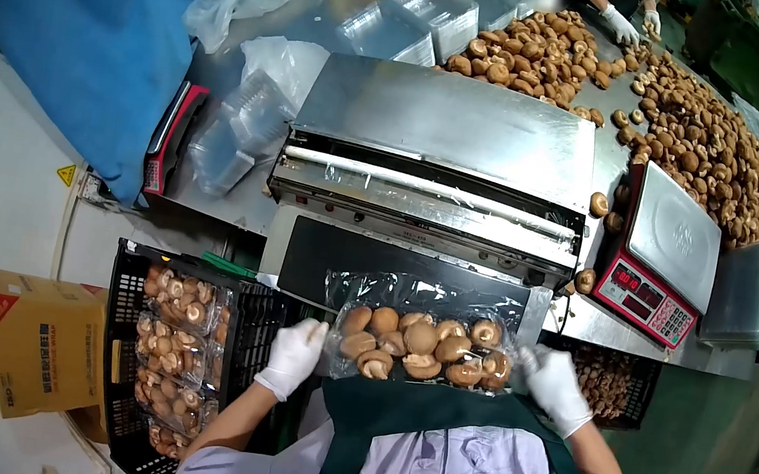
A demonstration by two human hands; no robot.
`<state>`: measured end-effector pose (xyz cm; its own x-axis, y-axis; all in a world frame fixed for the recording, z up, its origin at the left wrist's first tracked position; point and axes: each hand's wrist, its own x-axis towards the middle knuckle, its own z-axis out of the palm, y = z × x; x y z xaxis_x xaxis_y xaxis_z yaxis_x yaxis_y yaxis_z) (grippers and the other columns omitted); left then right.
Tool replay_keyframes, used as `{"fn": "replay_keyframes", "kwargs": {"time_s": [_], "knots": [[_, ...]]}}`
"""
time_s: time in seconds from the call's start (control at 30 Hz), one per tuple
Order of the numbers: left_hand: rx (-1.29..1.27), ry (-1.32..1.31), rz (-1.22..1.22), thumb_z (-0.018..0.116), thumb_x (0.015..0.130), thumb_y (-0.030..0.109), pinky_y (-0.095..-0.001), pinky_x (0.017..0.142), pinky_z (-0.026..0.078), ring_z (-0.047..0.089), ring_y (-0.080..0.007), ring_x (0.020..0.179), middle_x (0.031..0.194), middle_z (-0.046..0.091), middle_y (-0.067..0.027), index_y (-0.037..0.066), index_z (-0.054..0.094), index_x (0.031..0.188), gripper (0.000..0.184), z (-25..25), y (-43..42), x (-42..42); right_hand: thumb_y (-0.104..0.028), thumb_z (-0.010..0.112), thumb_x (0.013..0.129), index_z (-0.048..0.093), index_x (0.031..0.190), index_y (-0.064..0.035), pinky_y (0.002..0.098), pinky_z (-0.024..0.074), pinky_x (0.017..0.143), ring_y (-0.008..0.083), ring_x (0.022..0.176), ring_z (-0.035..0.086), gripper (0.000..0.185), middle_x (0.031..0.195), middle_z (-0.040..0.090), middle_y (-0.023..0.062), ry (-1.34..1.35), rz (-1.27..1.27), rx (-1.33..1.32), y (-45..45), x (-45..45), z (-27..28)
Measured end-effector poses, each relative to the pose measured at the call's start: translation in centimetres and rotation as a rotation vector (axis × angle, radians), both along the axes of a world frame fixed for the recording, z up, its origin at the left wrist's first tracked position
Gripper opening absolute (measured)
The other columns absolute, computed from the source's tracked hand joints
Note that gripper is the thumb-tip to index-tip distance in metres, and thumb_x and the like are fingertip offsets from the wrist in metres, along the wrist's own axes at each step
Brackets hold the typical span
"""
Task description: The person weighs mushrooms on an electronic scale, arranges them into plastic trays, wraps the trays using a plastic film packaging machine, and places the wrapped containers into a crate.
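A clear tray of brown mushrooms (421, 348) sits between my hands, close to my apron, with loose plastic film spreading above it over the dark plate (375, 262) of the wrapping machine (450, 123). My left hand (292, 356), in a white glove, is closed at the tray's left side, fingertips pinched together; film there is too fine to make out. My right hand (556, 388), also gloved, is closed on the film at the tray's right side.
A black crate (266, 334) with wrapped mushroom packs stands at the left, beside a cardboard box (41, 345). A red scale (650, 285) is at the right. Mushroom heaps (711, 143), empty trays (434, 13) and a co-worker's gloved hands (622, 24) are at the back.
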<state>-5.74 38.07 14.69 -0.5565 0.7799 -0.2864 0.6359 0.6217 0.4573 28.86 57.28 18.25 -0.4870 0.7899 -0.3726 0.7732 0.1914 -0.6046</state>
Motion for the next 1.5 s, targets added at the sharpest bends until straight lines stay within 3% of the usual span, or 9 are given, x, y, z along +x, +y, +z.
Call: {"fn": "replay_keyframes", "kwargs": {"time_s": [0.07,0.2,0.73,0.9,0.97,1.03,1.2,1.33,1.5], "knots": [[0.323,-0.984,0.247,0.056,0.089,0.021,-0.0321,0.063,0.048,0.062,-0.0203,0.068,0.081,0.064,-0.0089,0.004,0.062,0.085,0.019,-3.9,-0.5,1.7,-0.022,0.049,0.090,0.064,0.096,-0.0023,0.0447,0.0490,0.069,0.0409,0.079,0.061,0.025,0.080,0.062,0.0255,-0.013,0.127,-0.035,-1.5,-0.5,-3.1],[0.385,-0.659,-0.100,0.062,0.086,0.020,-0.0293,0.081,0.049,0.061,-0.0177,0.091,0.094,0.064,-0.0080,0.000,0.064,0.095,0.022,-4.2,1.8,3.5,-0.015,0.053,0.091,0.062,0.098,0.0008,0.0322,0.0491,0.067,0.0169,0.079,0.060,0.020,0.083,0.065,0.0067,0.897,-0.219,-0.200,-3.4,-2.5,-7.2],[0.206,-1.241,-0.224,0.058,0.088,0.022,-0.0269,0.076,0.049,0.060,-0.0174,0.085,0.091,0.062,-0.0073,0.001,0.063,0.096,0.023,0.0,0.7,4.0,-0.038,0.046,0.093,0.059,0.095,-0.0051,0.0357,0.0446,0.078,0.0189,0.076,0.056,0.035,0.087,0.062,0.0089,1.212,-0.220,-0.417,2.7,-6.9,3.4],[0.166,-1.351,-0.275,0.057,0.088,0.023,-0.0261,0.074,0.049,0.060,-0.0174,0.083,0.090,0.062,-0.0071,0.001,0.062,0.096,0.024,0.6,1.9,4.6,-0.056,0.039,0.091,0.058,0.114,-0.0014,0.0546,0.0331,0.098,0.0346,0.116,0.048,0.063,0.107,0.060,0.0174,1.730,1.010,-1.035,2.3,-14.1,4.8],[0.153,-1.395,-0.307,0.056,0.088,0.023,-0.0258,0.073,0.048,0.060,-0.0173,0.082,0.089,0.062,-0.0070,0.001,0.062,0.096,0.024,1.1,3.2,5.0,-0.057,0.045,0.086,0.041,0.117,0.0236,0.0280,0.0540,0.063,0.0290,0.081,0.061,0.086,0.109,0.055,0.0286,1.242,0.579,-1.956,0.4,-14.1,4.7],[0.140,-1.430,-0.302,0.056,0.089,0.023,-0.0255,0.073,0.048,0.060,-0.0173,0.082,0.089,0.062,-0.0069,0.001,0.062,0.096,0.024,1.6,4.2,5.2,-0.054,0.040,0.092,0.045,0.120,0.0147,0.0280,0.0487,0.074,0.0256,0.092,0.056,0.074,0.120,0.048,0.0214,1.226,0.606,-2.151,-0.8,-16.0,5.4],[0.276,-0.824,-0.461,0.050,0.092,0.033,-0.0260,0.072,0.050,0.062,-0.0180,0.078,0.092,0.063,-0.0093,-0.001,0.062,0.101,0.037,2.6,6.4,0.5,-0.051,0.043,0.092,0.049,0.118,0.0115,0.0303,0.0477,0.077,0.0247,0.094,0.056,0.068,0.117,0.051,0.0196,1.234,0.527,-2.116,-1.4,-14.9,3.4],[0.213,-1.208,0.059,0.047,0.094,0.035,-0.0277,0.067,0.052,0.066,-0.0166,0.080,0.090,0.065,-0.0092,0.002,0.063,0.102,0.037,10.6,6.2,-2.7,-0.050,0.045,0.092,0.052,0.115,0.0090,0.0320,0.0469,0.079,0.0239,0.096,0.055,0.063,0.115,0.053,0.0182,1.248,0.309,-1.906,-1.9,-13.5,-0.4],[0.316,-0.072,-0.533,0.056,0.087,0.043,-0.0359,0.057,0.051,0.065,-0.0284,0.064,0.076,0.065,-0.0146,0.004,0.064,0.092,0.040,15.8,5.4,3.2,-0.047,0.047,0.092,0.055,0.112,0.0059,0.0343,0.0459,0.082,0.0230,0.098,0.055,0.058,0.111,0.055,0.0165,1.091,0.151,-1.353,-1.8,-12.9,-5.8]]}}
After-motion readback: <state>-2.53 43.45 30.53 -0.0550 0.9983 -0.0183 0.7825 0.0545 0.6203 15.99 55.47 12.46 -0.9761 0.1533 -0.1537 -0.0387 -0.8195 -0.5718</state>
